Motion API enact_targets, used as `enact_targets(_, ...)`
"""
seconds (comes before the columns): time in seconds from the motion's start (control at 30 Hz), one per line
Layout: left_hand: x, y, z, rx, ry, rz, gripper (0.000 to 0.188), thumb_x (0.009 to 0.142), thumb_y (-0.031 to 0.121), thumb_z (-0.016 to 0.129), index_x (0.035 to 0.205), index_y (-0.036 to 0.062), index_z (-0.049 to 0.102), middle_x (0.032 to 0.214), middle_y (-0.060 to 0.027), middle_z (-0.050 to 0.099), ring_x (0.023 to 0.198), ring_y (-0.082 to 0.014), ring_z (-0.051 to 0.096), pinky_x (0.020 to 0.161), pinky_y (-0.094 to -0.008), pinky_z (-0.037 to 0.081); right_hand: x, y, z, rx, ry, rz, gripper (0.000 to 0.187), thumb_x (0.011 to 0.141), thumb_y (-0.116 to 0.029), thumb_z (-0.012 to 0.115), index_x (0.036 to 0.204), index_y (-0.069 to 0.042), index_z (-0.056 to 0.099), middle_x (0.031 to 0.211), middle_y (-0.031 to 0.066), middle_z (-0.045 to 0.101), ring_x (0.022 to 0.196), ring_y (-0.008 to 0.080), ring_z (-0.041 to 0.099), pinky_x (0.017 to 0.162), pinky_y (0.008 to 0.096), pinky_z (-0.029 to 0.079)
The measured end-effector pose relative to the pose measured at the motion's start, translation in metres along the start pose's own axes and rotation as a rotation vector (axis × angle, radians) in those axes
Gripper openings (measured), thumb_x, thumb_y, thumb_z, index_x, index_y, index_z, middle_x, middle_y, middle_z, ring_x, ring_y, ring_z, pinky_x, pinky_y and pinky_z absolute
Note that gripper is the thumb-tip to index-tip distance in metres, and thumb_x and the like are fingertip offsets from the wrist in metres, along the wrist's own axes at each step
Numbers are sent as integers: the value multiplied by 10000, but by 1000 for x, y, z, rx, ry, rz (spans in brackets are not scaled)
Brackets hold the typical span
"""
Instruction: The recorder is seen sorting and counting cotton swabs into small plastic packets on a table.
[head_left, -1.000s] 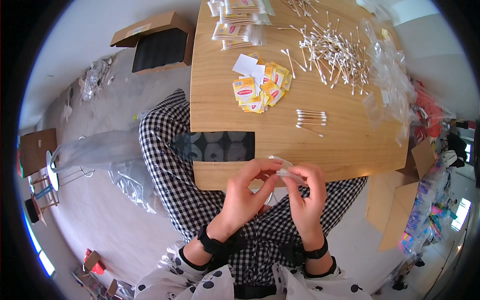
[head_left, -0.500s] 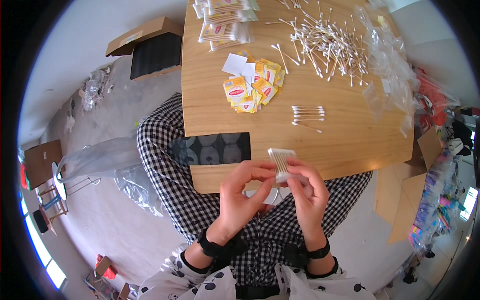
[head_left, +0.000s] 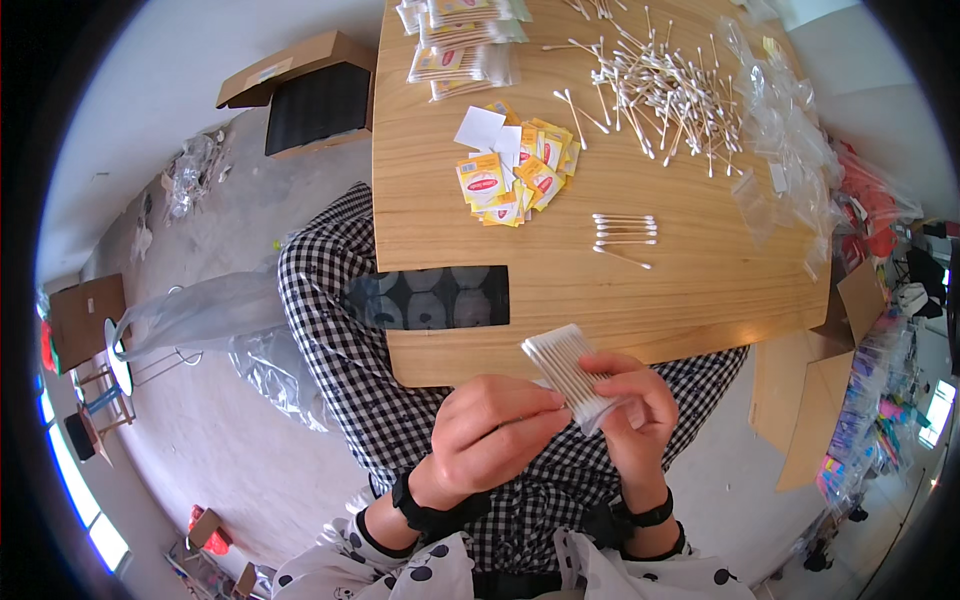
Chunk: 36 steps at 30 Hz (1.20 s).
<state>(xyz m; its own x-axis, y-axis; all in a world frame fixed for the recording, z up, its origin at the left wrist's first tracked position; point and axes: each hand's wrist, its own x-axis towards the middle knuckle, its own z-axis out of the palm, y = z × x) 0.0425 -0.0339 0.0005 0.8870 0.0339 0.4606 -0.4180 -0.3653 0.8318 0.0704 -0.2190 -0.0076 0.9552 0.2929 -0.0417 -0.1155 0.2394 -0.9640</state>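
The bag of cotton swabs (head_left: 568,370) is, in the head view, held up above the near edge of the tabletop (head_left: 680,320); it is tilted, with its far end pointing toward 11 o'clock. The swabs inside lie side by side in the clear plastic.

Taking this bag as the centre of the clock, the right hand (head_left: 642,405) is at 4 o'clock, and its fingers grip the bag by the near end. The left hand (head_left: 492,432) is at 8 o'clock; its fingers are bent close together, with the tips at the bag's edge, but I cannot tell whether they pinch it.

At 1 o'clock there is a short row of loose swabs (head_left: 625,241), the nearest one lying aslant, and farther in the same direction a large messy pile of swabs (head_left: 672,95). Between 11 and 12 o'clock lie yellow and white cards (head_left: 483,178), and beyond them stacked filled bags (head_left: 455,62). Crumpled clear plastic (head_left: 785,130) is between 1 and 2 o'clock. A dark sheet (head_left: 450,297) with pale round shapes lies at 10 o'clock.
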Motion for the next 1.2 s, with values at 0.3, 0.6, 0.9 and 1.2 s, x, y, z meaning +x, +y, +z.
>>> enact_targets(0.3,-6,6,-6,23,-10,149,310,668,71,747,975,29,748,1005,-74,682,843,-210,679,654,-287,542,-7,-9,-1,48,-59,12,215,871,-68,728,1047,29,652,1253,237,615,1139,279,617,955,375,506)
enact_targets(0.6,-9,9,-10,34,-35,136,315,660,76,754,973,45,753,1003,-67,683,846,-206,679,664,-295,540,-7,-17,0,70,-98,72,236,876,-53,714,1085,36,648,1252,246,613,1130,276,619,947,374,507)
enact_targets(0.9,-9,8,-13,-9,-64,76,315,677,43,750,992,28,735,994,-75,681,844,-216,670,656,-310,545,-5,-38,-6,-154,-175,47,265,798,14,763,1047,1,671,1202,206,651,1073,260,646,875,338,535)
enact_targets(1.2,-3,9,-20,-39,-158,127,356,644,79,762,995,25,731,999,-84,679,833,-224,665,642,-321,545,-2,-48,-7,-252,-243,48,275,801,27,753,1058,0,657,1147,199,681,1012,241,677,782,339,570)
